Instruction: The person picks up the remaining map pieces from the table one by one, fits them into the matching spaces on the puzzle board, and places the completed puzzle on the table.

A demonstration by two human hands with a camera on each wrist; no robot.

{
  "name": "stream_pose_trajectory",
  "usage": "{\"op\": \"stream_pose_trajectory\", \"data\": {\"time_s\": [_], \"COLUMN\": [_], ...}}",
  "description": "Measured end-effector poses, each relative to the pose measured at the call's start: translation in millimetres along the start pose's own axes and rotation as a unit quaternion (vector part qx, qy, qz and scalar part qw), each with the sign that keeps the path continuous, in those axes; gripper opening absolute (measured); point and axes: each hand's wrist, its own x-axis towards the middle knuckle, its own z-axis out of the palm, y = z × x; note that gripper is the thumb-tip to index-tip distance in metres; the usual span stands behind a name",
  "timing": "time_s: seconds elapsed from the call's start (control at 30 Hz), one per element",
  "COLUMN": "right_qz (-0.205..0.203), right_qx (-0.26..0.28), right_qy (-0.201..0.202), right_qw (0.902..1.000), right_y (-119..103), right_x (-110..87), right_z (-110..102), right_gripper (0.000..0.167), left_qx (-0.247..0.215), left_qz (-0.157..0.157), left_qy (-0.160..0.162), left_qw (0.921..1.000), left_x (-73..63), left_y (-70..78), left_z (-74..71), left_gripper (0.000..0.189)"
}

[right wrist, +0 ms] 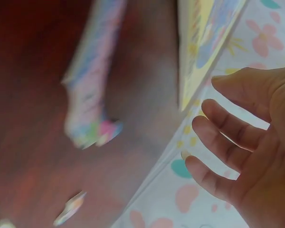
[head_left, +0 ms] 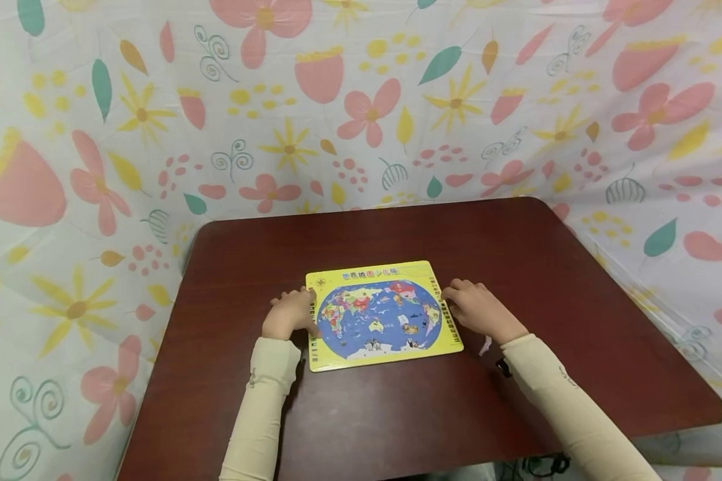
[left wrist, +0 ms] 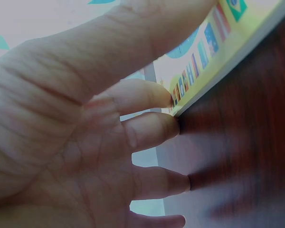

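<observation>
A yellow-bordered world map board (head_left: 390,358) lies on the table, its blue map facing up. My left hand (head_left: 291,314) is at the board's left edge. In the left wrist view, index and middle fingertips meet the edge, the other fingers (left wrist: 161,183) are spread near the tabletop, and the thumb passes over the board. By the right edge is my right hand (head_left: 478,308), its fingertips partly hidden in the head view. The right wrist view shows its fingers (right wrist: 223,140) loosely bent around nothing, beside a corner of the board.
The dark red-brown table (head_left: 391,407) has rounded corners. A flower-patterned sheet (head_left: 370,160) hangs behind and beside it. In the right wrist view, a blurred, long, colourful object (right wrist: 90,90) and a small piece (right wrist: 70,208) appear against the table. Cables (head_left: 541,464) show below the front edge.
</observation>
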Motion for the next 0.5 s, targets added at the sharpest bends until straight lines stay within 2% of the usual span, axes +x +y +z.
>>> {"op": "stream_pose_trajectory", "data": {"time_s": [0.4,0.5], "right_qz": [0.026,0.04], "right_qx": [0.004,0.004], "right_qy": [-0.009,-0.017], "right_qw": [0.9996,0.999], "right_y": [6.7,6.2], "right_x": [-36.0,-43.7], "right_z": [-5.8,-6.6], "right_gripper": [0.016,0.019], "left_qx": [-0.006,-0.01], "left_qz": [0.007,0.011], "left_qy": [0.005,0.008], "left_qw": [0.9999,0.9999], "left_x": [0.3,-0.3], "left_y": [-2.0,-2.3], "left_z": [2.3,2.6], "left_gripper": [0.088,0.086]}}
